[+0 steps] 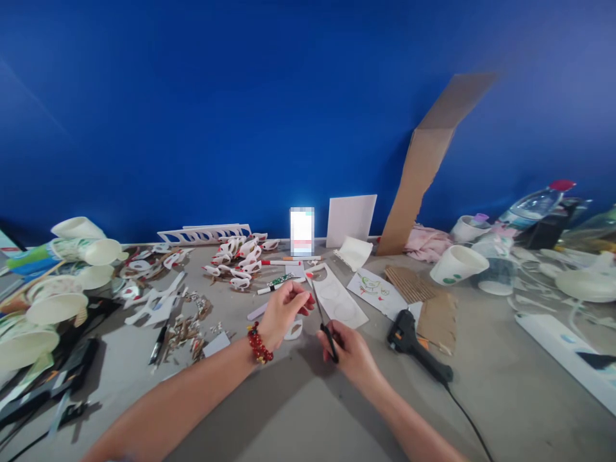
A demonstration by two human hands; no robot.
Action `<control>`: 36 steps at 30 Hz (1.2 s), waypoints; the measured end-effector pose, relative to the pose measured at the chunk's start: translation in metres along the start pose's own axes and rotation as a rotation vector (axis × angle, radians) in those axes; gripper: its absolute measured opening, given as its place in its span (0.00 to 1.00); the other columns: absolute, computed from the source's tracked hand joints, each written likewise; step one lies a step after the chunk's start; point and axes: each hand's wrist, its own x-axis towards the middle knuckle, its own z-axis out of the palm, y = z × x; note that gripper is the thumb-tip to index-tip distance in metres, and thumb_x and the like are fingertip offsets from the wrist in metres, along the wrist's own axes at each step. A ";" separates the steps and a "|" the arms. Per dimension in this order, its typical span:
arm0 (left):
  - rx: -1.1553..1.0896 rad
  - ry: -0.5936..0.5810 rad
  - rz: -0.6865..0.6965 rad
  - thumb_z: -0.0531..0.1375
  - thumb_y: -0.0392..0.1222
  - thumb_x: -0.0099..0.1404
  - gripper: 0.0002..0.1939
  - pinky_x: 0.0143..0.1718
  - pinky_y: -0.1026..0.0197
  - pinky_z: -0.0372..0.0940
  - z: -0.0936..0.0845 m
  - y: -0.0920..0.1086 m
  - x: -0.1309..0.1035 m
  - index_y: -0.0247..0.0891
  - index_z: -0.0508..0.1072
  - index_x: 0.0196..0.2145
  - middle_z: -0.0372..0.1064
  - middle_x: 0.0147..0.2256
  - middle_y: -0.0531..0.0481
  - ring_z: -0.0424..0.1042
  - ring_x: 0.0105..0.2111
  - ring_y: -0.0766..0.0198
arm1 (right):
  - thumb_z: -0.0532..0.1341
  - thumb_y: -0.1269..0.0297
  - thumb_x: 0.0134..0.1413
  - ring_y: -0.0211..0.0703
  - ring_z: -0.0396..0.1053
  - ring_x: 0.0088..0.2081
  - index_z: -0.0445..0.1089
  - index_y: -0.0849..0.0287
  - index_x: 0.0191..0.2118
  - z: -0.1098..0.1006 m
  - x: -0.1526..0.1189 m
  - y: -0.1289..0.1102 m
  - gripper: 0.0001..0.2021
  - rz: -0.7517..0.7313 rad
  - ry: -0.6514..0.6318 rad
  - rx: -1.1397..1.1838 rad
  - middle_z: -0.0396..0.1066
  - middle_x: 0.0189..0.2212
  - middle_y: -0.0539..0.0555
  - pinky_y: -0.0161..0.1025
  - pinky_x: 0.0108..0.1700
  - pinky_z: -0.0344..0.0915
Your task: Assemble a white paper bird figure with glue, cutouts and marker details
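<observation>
Black-handled scissors are in my right hand, with their blades pointing up and away from me. My left hand, with a red bead bracelet at the wrist, is closed just left of the blades; a small white and red piece seems to show by its fingertips, and what the fingers hold is too small to name. Below the left fingers lies a small white cut-out. A white sheet with round outlines lies beyond the scissors.
A black glue gun with a cord lies right. Several white and red cut-outs are piled behind my left hand. Paper cups crowd the left; brown cardboard leans on the blue wall. A power strip lies far right.
</observation>
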 end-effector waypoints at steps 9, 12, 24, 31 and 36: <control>0.090 -0.201 -0.065 0.62 0.42 0.59 0.07 0.30 0.64 0.66 -0.013 0.001 -0.028 0.35 0.68 0.31 0.70 0.24 0.53 0.71 0.24 0.67 | 0.68 0.53 0.46 0.39 0.67 0.30 0.67 0.58 0.34 -0.005 -0.004 -0.014 0.16 -0.127 0.139 0.314 0.71 0.31 0.52 0.32 0.30 0.63; 0.150 -0.259 -0.055 0.60 0.41 0.61 0.06 0.30 0.65 0.66 -0.014 -0.002 -0.040 0.35 0.72 0.34 0.70 0.24 0.53 0.70 0.25 0.67 | 0.69 0.56 0.45 0.39 0.68 0.31 0.68 0.58 0.35 -0.002 -0.007 -0.014 0.15 -0.121 0.119 0.356 0.71 0.31 0.51 0.32 0.32 0.64; 0.334 -0.230 0.017 0.57 0.39 0.64 0.04 0.29 0.66 0.62 -0.018 -0.014 -0.057 0.37 0.69 0.32 0.71 0.28 0.52 0.69 0.27 0.67 | 0.68 0.63 0.40 0.37 0.66 0.27 0.65 0.57 0.31 0.008 -0.010 -0.014 0.12 -0.131 0.123 0.304 0.68 0.27 0.48 0.32 0.29 0.63; 0.335 -0.143 0.040 0.58 0.40 0.62 0.06 0.29 0.67 0.60 -0.019 -0.006 -0.048 0.36 0.69 0.29 0.69 0.27 0.52 0.66 0.27 0.67 | 0.68 0.52 0.45 0.36 0.62 0.26 0.64 0.57 0.30 0.005 -0.009 -0.019 0.17 -0.114 0.153 0.298 0.66 0.26 0.49 0.32 0.28 0.59; 0.073 -0.021 0.072 0.58 0.41 0.61 0.06 0.35 0.64 0.65 -0.015 0.013 -0.031 0.36 0.68 0.29 0.71 0.35 0.47 0.70 0.34 0.64 | 0.62 0.36 0.46 0.33 0.55 0.21 0.62 0.58 0.28 0.002 -0.012 -0.020 0.26 -0.035 -0.102 0.283 0.62 0.21 0.47 0.32 0.23 0.51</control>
